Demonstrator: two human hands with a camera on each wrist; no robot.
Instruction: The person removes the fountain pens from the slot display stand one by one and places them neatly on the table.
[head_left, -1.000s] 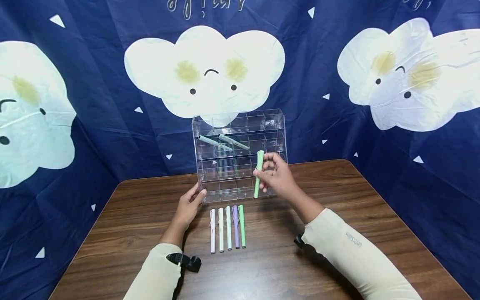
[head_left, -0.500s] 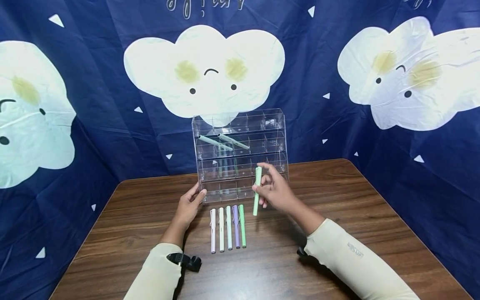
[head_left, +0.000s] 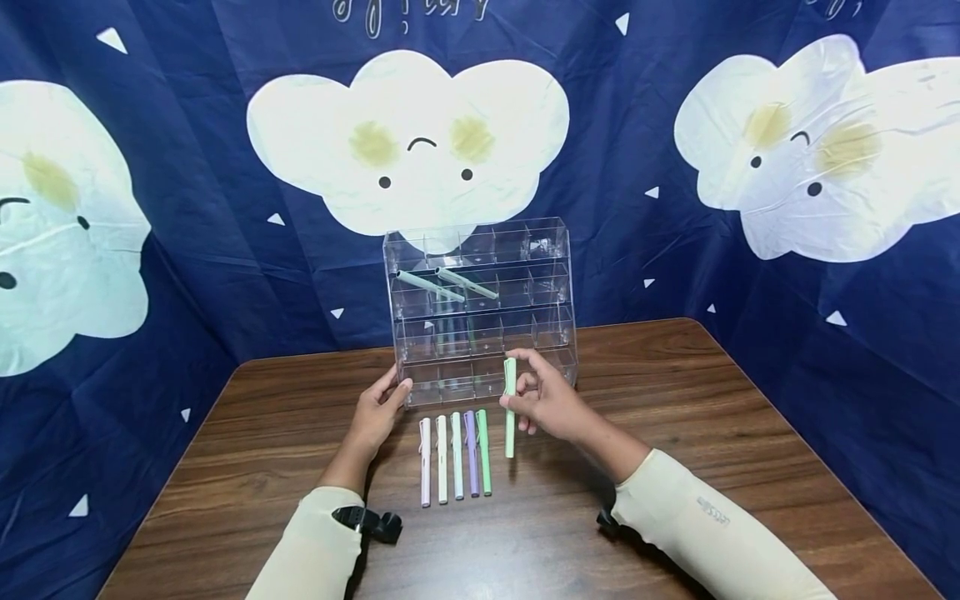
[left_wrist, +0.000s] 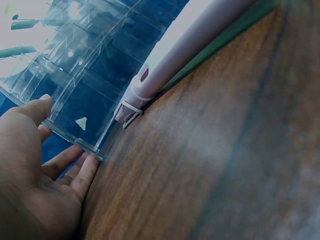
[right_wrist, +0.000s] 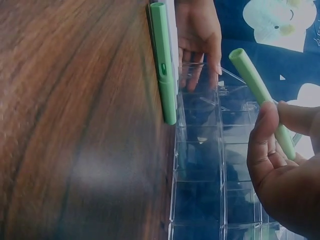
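My right hand point(head_left: 551, 402) pinches a light green pen point(head_left: 510, 432) between thumb and fingers, in front of the rack's lower right. The pen stands nearly upright with its clip end on top. At the lower left corner of a clear plastic display rack point(head_left: 450, 363), my left hand point(head_left: 377, 417) holds the side edge, thumb in front and other fingers behind. Two pale pens, one on the left point(head_left: 427, 285) and one beside it point(head_left: 467, 284), lie slanted in an upper tier. The left wrist view shows the thumb point(left_wrist: 37, 109) on the rack's edge.
Before the rack, several pens lie in a row: pink point(head_left: 426, 467), cream point(head_left: 442, 462), pale blue point(head_left: 457, 458), purple point(head_left: 472, 457) and green point(head_left: 484, 454). They rest on a brown wooden table point(head_left: 555, 533). Behind hangs a blue cloth point(head_left: 615, 167) with clouds.
My right hand has moved down and towards me with the light green pen, from before the rack's middle tiers to beside the row. My left hand stays on the rack.
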